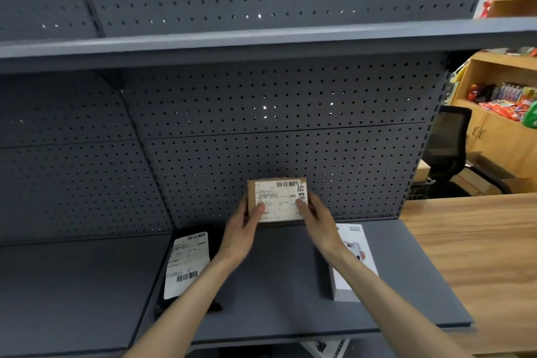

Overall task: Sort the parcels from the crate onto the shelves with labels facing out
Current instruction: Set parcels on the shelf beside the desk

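Observation:
A small brown cardboard parcel (277, 193) stands upright at the back of the grey shelf (279, 285), against the pegboard, its white barcode label facing me. My left hand (242, 231) grips its left side with the thumb on the label. My right hand (315, 218) grips its right side, thumb also on the label. A black bagged parcel (187, 263) with a white label lies flat on the shelf to the left. To the right lies a white product box (348, 279), partly hidden under my right forearm. The crate is out of view.
A grey upper shelf (261, 46) overhangs the work area. A wooden table (476, 256) adjoins the shelf on the right. Behind it stand a black office chair (447, 142) and a wooden cabinet (494, 113) holding snack packets.

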`<state>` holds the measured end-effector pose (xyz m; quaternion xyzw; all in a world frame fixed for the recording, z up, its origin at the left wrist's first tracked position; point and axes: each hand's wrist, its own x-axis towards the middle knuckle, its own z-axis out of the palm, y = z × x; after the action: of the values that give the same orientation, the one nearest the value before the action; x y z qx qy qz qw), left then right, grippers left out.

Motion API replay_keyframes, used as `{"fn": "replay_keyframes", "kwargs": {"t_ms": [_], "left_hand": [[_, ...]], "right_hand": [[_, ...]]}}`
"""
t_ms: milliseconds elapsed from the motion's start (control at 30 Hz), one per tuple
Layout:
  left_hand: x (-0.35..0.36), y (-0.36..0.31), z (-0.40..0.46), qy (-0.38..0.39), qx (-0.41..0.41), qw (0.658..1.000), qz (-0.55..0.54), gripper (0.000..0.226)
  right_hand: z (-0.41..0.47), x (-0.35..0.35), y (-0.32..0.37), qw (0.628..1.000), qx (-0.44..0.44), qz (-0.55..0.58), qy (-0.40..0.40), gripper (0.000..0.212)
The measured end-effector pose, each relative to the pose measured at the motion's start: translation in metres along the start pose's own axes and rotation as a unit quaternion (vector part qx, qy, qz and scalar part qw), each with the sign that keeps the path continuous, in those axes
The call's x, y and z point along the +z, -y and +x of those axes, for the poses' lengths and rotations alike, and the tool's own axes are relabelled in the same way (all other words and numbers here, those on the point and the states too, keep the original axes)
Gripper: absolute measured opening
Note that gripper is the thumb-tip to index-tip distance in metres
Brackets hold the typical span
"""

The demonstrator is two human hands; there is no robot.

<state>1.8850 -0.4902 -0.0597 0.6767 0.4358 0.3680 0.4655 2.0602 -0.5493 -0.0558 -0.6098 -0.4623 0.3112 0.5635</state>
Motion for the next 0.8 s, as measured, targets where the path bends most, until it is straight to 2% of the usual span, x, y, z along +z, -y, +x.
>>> {"fn": "replay_keyframes", "kwargs": {"t_ms": [100,233,300,533,800], "left_hand": [[-0.006,-0.035,0.011,-0.012,0.048,0.999,-0.013,0.056],[-0.008,-0.070,0.019,-0.023,0.097,0.994,-0.040,0.040],[-0.008,-0.080,0.020,-0.025,0.112,0.992,-0.049,0.043],[-0.005,-0.086,0.015,-0.039,0.132,0.990,-0.028,0.052],[-0.008,-0.085,0.011,-0.049,0.120,0.991,-0.033,0.054]], "right_hand": [[0.012,-0.009,0.034,0.998,-0.053,0.021,-0.008,0.030],[0.023,-0.019,0.069,0.994,-0.102,0.029,-0.026,0.028],[0.025,-0.024,0.078,0.992,-0.119,0.029,-0.032,0.026],[0.023,-0.028,0.077,0.989,-0.139,0.023,-0.042,0.033],[0.019,-0.025,0.077,0.989,-0.139,0.016,-0.038,0.032]]}}
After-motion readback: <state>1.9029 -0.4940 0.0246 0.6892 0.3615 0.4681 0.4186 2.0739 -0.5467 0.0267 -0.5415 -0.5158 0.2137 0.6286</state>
